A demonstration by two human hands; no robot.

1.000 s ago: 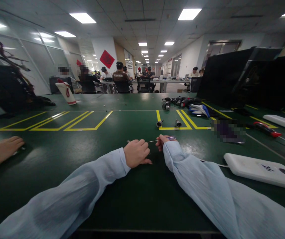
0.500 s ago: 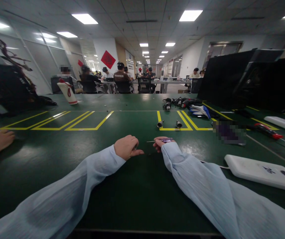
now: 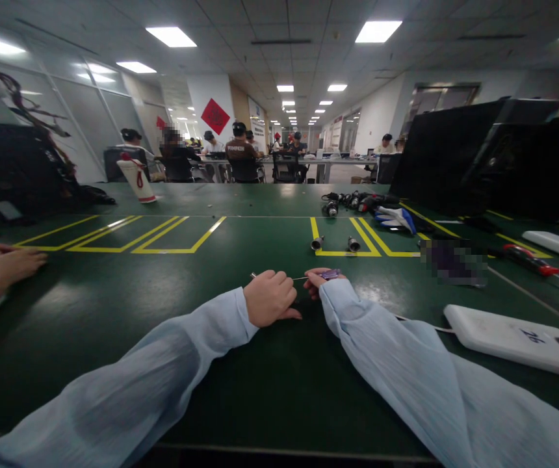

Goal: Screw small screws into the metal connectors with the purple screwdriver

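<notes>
My right hand is closed on a small screwdriver with a clear purple handle. Its thin shaft points left and reaches the fingers of my left hand. That hand is curled, back towards me, with the thumb stretched to the right. A short bit of a small metal part sticks out past its far left side; the rest is hidden by the fingers. Beyond my right hand, two metal connector shells stand apart near the yellow tape.
A white power bank with a cable lies right. Behind it are a red-black screwdriver, a blue-white glove and a heap of dark connectors. A cup leans far left. Another person's hands rest left.
My left hand has moved right and meets the screwdriver shaft, which stood apart from it before. A small speck on the table between my hands no longer shows. The other person's hands have shifted right.
</notes>
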